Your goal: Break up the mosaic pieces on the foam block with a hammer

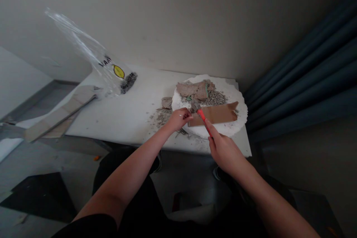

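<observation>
The right hand (223, 148) grips a red tool (201, 114), blurry at one end. I can't tell if the left hand (179, 119) holds anything.

There is one bare left hand (179, 119), one bare right hand (224, 149), one red-handled tool (201, 113), one flat brown cardboard strip (219, 114) on one white rough-edged round mat (242, 111), one clear plastic bag with a yellow print (107, 70), one white table (119, 117) and one blue-grey folded curtain (306, 67).
</observation>
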`<state>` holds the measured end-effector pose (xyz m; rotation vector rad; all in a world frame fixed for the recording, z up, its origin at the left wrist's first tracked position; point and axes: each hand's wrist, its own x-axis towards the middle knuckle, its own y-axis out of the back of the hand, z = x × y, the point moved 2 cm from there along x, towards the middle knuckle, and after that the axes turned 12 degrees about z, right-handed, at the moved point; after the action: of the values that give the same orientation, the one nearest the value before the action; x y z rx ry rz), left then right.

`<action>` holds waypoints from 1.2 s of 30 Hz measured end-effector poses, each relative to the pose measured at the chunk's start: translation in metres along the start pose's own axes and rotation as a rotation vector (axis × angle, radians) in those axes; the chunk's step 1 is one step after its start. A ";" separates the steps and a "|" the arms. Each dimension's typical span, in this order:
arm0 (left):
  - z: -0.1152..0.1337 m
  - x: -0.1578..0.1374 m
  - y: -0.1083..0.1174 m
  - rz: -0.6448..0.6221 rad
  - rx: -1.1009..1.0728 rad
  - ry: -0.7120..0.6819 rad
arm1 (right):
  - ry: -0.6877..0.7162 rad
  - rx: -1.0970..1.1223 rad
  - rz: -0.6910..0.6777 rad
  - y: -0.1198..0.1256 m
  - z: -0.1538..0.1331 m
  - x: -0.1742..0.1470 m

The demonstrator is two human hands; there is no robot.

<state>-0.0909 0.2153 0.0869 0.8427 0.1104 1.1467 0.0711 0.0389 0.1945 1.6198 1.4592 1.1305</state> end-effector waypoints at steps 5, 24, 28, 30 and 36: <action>-0.002 0.000 -0.001 -0.004 0.001 -0.023 | -0.011 0.006 0.023 0.003 0.001 0.002; -0.004 -0.003 -0.003 0.024 0.020 -0.033 | 0.003 0.012 0.008 -0.001 -0.001 0.000; -0.004 -0.004 -0.003 0.029 0.016 -0.022 | 0.007 0.014 -0.022 -0.002 -0.002 -0.001; -0.003 -0.004 -0.003 0.025 0.018 -0.038 | 0.000 0.021 -0.003 -0.002 -0.002 -0.001; -0.005 -0.004 -0.004 0.054 -0.019 -0.063 | 0.000 -0.013 -0.029 -0.001 -0.002 -0.001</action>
<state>-0.0918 0.2138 0.0796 0.8681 0.0251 1.1690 0.0692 0.0382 0.1946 1.5853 1.4671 1.1215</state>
